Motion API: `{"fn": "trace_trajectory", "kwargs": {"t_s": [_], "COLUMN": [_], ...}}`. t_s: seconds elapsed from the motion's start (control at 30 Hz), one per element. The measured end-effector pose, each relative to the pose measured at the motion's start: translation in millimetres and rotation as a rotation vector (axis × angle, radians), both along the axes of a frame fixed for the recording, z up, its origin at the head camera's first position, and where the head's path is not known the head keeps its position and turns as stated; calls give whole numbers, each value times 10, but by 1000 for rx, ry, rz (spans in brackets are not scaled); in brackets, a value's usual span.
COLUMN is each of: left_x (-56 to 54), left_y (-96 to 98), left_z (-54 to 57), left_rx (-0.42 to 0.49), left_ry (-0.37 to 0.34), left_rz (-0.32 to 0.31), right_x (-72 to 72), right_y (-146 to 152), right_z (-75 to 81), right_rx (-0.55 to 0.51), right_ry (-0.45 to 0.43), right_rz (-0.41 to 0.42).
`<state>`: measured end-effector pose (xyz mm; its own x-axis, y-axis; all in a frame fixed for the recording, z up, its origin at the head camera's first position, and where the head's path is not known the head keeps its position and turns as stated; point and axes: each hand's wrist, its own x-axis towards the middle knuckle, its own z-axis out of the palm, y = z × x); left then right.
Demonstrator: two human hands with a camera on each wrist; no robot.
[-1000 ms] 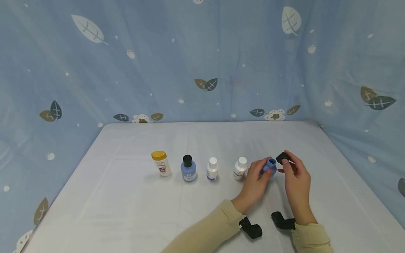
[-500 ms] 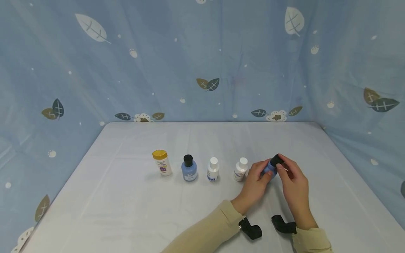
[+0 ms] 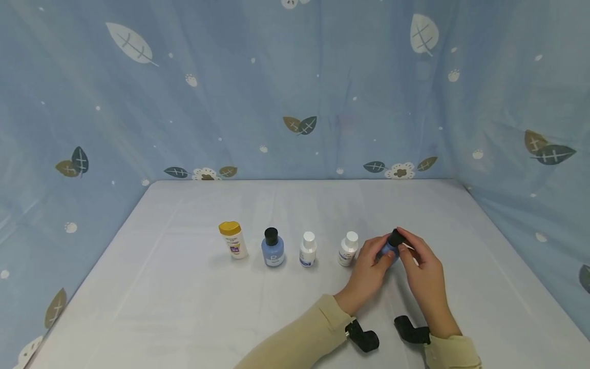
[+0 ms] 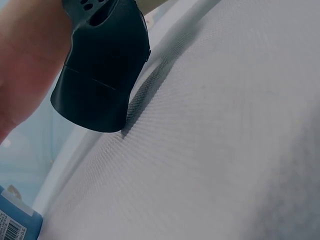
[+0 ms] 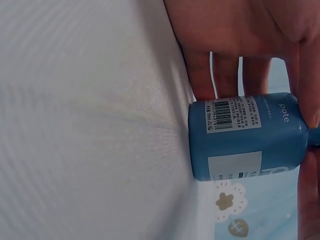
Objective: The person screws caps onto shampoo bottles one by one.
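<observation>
At the right of the table, my left hand (image 3: pixel 367 267) grips a blue bottle (image 3: pixel 388 249) round its body, low at the tabletop. My right hand (image 3: pixel 426 274) pinches a black cap (image 3: pixel 395 238) that sits over the bottle's neck. In the right wrist view the blue bottle (image 5: pixel 235 145) shows its barcode label and white lettering, with the left fingers (image 5: pixel 227 75) behind it and its neck mostly cut off by the frame edge. Only the labelled bottom of the blue bottle (image 4: pixel 17 217) appears in the left wrist view's corner.
Left of the hands stand a white bottle (image 3: pixel 348 249), another white bottle (image 3: pixel 308 249), a second blue bottle (image 3: pixel 273 251) with black cap, and a white bottle with yellow lid (image 3: pixel 233 241). Black wrist mounts (image 3: pixel 362 336) hang below the sleeves. A leaf-patterned blue curtain (image 3: pixel 249 92) borders the white table (image 3: pixel 184 307).
A second ago the right hand held the cap off to the right of the bare neck. The cap has since come onto the neck, and the bottle stays in the left hand.
</observation>
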<state>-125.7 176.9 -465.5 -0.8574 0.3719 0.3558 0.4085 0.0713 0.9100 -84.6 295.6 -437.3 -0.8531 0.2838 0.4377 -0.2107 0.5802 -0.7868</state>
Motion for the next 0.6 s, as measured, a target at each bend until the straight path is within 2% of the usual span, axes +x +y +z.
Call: {"fn": "trace_trajectory", "kwargs": {"t_s": [0.07, 0.17, 0.37, 0.6], "left_x": [-2, -2, 10, 5], "left_y": [-1, -5, -18, -10], "left_z": [-2, -2, 16, 22], "left_rx": [4, 7, 4, -5], "left_ry": [20, 29, -9, -9], "left_rz": [7, 8, -4, -7], "right_x": [21, 25, 15, 2], "right_y": [-41, -52, -39, -26], "right_z": [82, 106, 98, 82], "right_rx": [21, 17, -7, -35], "right_ry": [-25, -19, -3, 33], "right_rz": [-19, -15, -3, 19]}}
